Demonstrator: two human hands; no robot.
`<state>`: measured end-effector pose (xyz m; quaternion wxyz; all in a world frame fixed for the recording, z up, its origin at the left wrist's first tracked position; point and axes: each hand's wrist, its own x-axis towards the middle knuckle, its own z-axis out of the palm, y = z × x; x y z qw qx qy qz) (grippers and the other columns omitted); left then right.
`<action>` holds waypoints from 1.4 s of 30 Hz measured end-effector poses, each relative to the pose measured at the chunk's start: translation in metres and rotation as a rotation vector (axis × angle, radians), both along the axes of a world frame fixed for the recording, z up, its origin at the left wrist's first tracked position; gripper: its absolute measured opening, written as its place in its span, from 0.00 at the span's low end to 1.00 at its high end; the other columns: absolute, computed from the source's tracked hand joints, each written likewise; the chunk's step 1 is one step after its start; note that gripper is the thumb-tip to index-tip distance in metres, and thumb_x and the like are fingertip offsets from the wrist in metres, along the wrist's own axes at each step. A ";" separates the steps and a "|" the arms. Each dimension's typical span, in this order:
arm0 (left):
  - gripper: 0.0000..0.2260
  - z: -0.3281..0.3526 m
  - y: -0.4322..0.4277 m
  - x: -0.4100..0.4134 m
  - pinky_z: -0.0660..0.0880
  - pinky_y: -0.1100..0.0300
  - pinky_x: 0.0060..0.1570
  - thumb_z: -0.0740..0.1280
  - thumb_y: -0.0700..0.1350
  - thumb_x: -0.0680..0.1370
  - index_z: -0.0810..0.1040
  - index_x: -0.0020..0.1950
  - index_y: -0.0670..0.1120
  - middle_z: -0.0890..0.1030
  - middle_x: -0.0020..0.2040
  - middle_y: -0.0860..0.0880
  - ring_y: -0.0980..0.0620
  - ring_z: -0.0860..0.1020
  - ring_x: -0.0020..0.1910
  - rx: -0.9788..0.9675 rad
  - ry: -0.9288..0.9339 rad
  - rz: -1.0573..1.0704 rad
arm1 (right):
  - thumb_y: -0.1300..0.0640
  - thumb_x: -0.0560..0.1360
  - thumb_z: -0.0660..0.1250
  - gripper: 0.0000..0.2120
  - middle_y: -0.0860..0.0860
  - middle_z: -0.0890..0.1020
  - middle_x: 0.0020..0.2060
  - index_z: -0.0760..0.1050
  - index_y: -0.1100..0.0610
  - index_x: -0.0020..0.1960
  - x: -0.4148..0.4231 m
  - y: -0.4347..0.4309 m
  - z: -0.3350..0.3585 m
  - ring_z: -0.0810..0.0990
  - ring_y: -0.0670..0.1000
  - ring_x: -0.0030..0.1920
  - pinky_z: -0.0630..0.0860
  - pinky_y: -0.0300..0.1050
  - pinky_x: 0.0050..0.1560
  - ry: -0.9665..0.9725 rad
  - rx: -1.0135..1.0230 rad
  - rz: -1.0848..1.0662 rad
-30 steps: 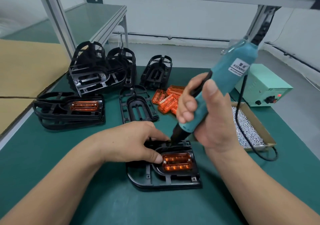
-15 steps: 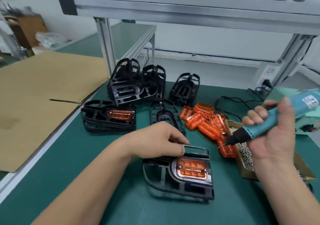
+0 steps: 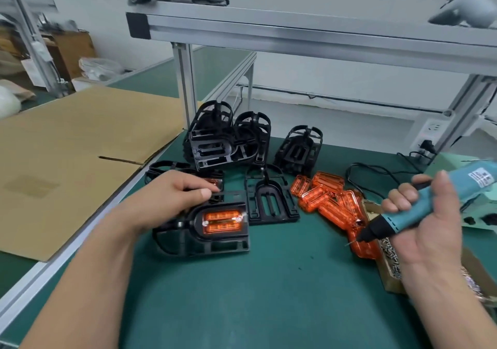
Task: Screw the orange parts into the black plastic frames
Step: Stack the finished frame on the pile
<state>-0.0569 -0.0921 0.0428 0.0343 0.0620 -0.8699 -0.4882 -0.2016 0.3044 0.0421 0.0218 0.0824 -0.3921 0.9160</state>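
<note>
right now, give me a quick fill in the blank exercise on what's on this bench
1. The right hand holds a teal electric ____.
2. The left hand holds a black frame whose orange part shows ____ silver screw heads.
3. The pile of loose orange parts lies between the empty frame and the cardboard ____.
Missing words: screwdriver; two; box.

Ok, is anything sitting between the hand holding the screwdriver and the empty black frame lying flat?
Yes: the pile of loose orange parts lies on the mat between the right hand with its screwdriver and the empty frame.
</note>
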 end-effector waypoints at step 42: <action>0.31 -0.031 0.097 -0.059 0.67 0.53 0.63 0.64 0.32 0.76 0.74 0.74 0.58 0.74 0.73 0.57 0.50 0.74 0.64 -1.158 0.283 -0.226 | 0.45 0.82 0.70 0.11 0.47 0.71 0.35 0.79 0.52 0.47 -0.003 0.005 0.001 0.70 0.45 0.32 0.73 0.39 0.34 -0.028 -0.039 0.025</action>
